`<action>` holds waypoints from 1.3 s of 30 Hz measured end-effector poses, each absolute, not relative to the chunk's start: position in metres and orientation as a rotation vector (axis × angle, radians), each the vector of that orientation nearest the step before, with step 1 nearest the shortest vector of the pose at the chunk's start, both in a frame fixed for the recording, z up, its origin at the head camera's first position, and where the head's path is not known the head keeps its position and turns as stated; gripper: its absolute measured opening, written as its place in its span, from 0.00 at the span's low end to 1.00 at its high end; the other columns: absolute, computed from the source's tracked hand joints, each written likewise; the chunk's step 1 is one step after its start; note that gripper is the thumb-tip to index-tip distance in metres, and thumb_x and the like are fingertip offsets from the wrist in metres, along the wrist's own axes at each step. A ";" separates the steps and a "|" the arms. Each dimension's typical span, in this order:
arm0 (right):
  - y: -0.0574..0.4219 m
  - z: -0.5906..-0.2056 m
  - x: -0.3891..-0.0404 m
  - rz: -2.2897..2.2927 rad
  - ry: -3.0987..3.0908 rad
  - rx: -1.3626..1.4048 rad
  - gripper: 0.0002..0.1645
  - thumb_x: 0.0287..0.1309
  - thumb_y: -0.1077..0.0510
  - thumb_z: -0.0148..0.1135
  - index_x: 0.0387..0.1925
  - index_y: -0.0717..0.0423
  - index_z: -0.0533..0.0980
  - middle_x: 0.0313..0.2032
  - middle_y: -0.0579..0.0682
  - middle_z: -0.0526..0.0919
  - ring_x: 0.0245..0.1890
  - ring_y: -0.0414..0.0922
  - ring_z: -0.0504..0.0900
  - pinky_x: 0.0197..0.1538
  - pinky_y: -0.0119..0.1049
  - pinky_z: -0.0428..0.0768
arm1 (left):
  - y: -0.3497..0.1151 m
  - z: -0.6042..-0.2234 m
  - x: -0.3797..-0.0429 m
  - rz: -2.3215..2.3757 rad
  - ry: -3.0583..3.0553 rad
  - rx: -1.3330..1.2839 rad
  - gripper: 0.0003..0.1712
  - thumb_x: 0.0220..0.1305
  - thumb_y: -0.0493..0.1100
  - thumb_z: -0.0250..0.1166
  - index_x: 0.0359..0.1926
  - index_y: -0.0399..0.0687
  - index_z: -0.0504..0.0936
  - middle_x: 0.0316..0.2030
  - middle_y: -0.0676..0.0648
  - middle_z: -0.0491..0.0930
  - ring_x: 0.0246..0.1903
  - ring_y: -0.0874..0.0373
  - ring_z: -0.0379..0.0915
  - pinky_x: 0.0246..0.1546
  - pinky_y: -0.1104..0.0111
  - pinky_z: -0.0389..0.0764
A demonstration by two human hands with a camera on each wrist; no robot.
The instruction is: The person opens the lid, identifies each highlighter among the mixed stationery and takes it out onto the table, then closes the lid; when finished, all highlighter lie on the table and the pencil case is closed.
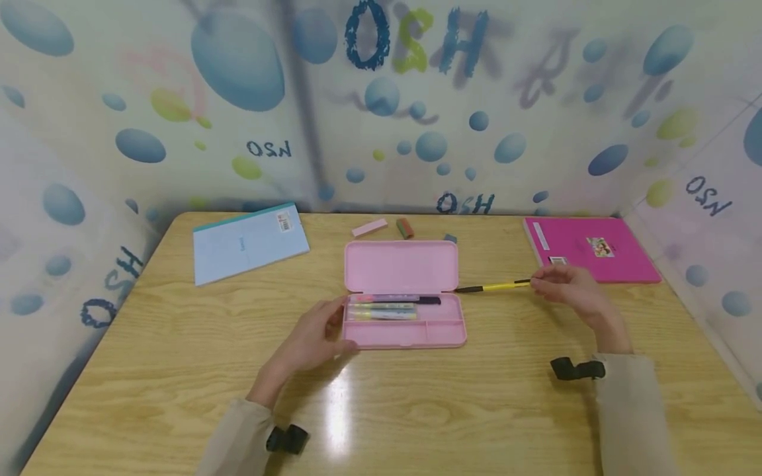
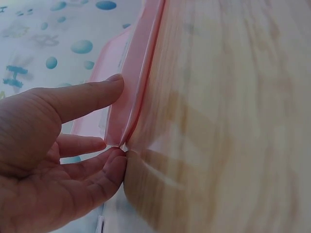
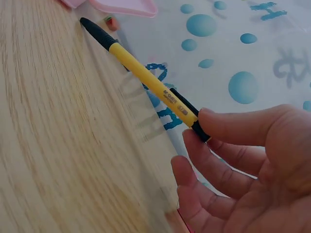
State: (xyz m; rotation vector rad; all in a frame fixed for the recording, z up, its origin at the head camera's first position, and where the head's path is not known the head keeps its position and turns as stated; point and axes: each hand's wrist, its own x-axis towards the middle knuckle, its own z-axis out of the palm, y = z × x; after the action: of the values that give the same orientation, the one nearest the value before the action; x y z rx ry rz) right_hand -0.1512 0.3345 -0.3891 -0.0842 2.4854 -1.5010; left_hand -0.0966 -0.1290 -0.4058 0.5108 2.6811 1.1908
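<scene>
A pink pencil case lies on the table with its lid raised at the back. In its rear compartment are a black-capped pen and two pale markers; the front compartments show bare pink. My left hand holds the case's left end, thumb on the front wall and fingertips at the corner. To the right of the case, my right hand pinches a yellow-and-black ballpoint pen by its clip end between thumb and index finger. The pen's other end points left, towards the case's hinge.
Behind the lid lie a pink eraser, a red-and-green eraser and a small blue-grey piece. A light-blue notebook lies back left, a magenta notebook back right. A patterned curtain surrounds the wooden table.
</scene>
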 end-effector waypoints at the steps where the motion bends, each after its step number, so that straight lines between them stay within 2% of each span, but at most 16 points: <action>1: 0.335 -0.389 -0.151 -1.482 2.494 -0.076 0.23 0.66 0.54 0.58 0.50 0.71 0.71 0.37 0.43 0.82 0.39 0.35 0.80 0.43 0.30 0.80 | -0.129 -0.406 -0.097 1.192 2.682 0.512 0.46 0.49 0.42 0.76 0.67 0.38 0.65 0.46 0.42 0.75 0.43 0.51 0.72 0.45 0.59 0.77; 6: 0.337 -0.389 -0.151 -1.413 2.546 0.003 0.29 0.65 0.52 0.59 0.54 0.74 0.70 0.36 0.39 0.80 0.38 0.29 0.78 0.43 0.26 0.79 | -0.129 -0.405 -0.097 1.186 2.684 0.512 0.46 0.48 0.41 0.76 0.67 0.37 0.65 0.46 0.42 0.75 0.43 0.52 0.72 0.45 0.60 0.77; 10: 0.338 -0.390 -0.152 -1.347 2.574 0.070 0.31 0.64 0.49 0.60 0.55 0.72 0.71 0.36 0.38 0.80 0.37 0.31 0.77 0.41 0.29 0.79 | -0.129 -0.405 -0.096 1.185 2.685 0.504 0.46 0.48 0.41 0.76 0.67 0.36 0.65 0.46 0.42 0.75 0.43 0.51 0.72 0.45 0.60 0.77; 19: 0.340 -0.393 -0.154 -1.238 2.611 0.088 0.29 0.64 0.50 0.60 0.54 0.72 0.72 0.40 0.52 0.82 0.36 0.36 0.78 0.39 0.32 0.80 | -0.129 -0.404 -0.097 1.181 2.687 0.491 0.46 0.49 0.41 0.76 0.67 0.37 0.65 0.46 0.43 0.75 0.42 0.52 0.71 0.44 0.60 0.77; 24: 0.341 -0.393 -0.154 -1.139 2.659 0.110 0.28 0.63 0.50 0.61 0.53 0.71 0.74 0.43 0.58 0.82 0.39 0.43 0.77 0.39 0.31 0.78 | -0.129 -0.405 -0.097 1.182 2.688 0.497 0.46 0.49 0.41 0.76 0.67 0.37 0.65 0.46 0.42 0.75 0.42 0.52 0.71 0.44 0.60 0.77; 30: 0.339 -0.393 -0.154 -1.051 2.694 0.116 0.27 0.62 0.49 0.61 0.51 0.69 0.76 0.45 0.62 0.81 0.44 0.51 0.74 0.40 0.34 0.75 | -0.130 -0.405 -0.097 1.168 2.693 0.505 0.46 0.49 0.42 0.76 0.67 0.37 0.65 0.46 0.43 0.75 0.43 0.52 0.71 0.46 0.58 0.76; 39: 0.336 -0.394 -0.153 -0.955 2.713 0.113 0.24 0.63 0.51 0.61 0.49 0.69 0.76 0.46 0.66 0.78 0.43 0.56 0.73 0.39 0.39 0.74 | -0.129 -0.405 -0.097 1.175 2.694 0.517 0.46 0.49 0.43 0.76 0.67 0.37 0.65 0.47 0.41 0.75 0.44 0.51 0.71 0.47 0.57 0.77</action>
State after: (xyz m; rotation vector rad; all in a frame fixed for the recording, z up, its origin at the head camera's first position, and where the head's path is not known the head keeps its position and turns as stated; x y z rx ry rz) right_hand -0.1534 0.3359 -0.3938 0.1127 2.7131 -0.9548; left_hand -0.0965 -0.1293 -0.4049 0.5165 2.6942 1.1752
